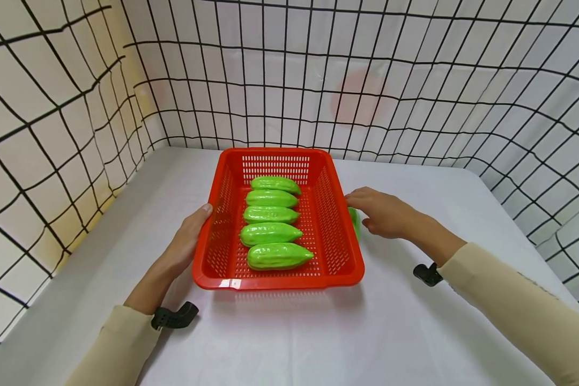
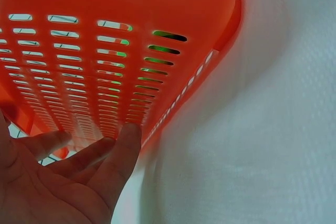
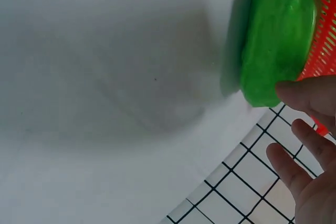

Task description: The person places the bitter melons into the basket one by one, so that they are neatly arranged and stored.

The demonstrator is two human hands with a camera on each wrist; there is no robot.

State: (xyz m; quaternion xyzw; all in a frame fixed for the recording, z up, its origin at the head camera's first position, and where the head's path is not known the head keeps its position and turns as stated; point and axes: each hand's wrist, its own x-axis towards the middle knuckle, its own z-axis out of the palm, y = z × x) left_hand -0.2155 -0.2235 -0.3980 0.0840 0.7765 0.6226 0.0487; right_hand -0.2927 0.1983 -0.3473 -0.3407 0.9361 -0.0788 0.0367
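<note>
A red perforated plastic basket point(image 1: 280, 282) sits before me with several bright green gourds point(image 1: 271, 234) lying in a column inside, tips pointing right. My left hand point(image 1: 185, 238) is at the basket's left side; in the left wrist view its straight fingers point(image 2: 118, 158) rest against the outer slotted wall. Outside the right wall another green gourd point(image 3: 281, 35) lies close beside the basket, mostly hidden from the head view. My right hand point(image 1: 383, 212) is over it. The right wrist view shows the thumb touching or very near the gourd's end, the other fingers spread apart.
A white-covered table point(image 1: 289, 338) carries the basket. Black wire mesh point(image 1: 282, 80) stands along the back and both sides, with pale sheeting behind it. A black band point(image 1: 173, 316) is on each wrist.
</note>
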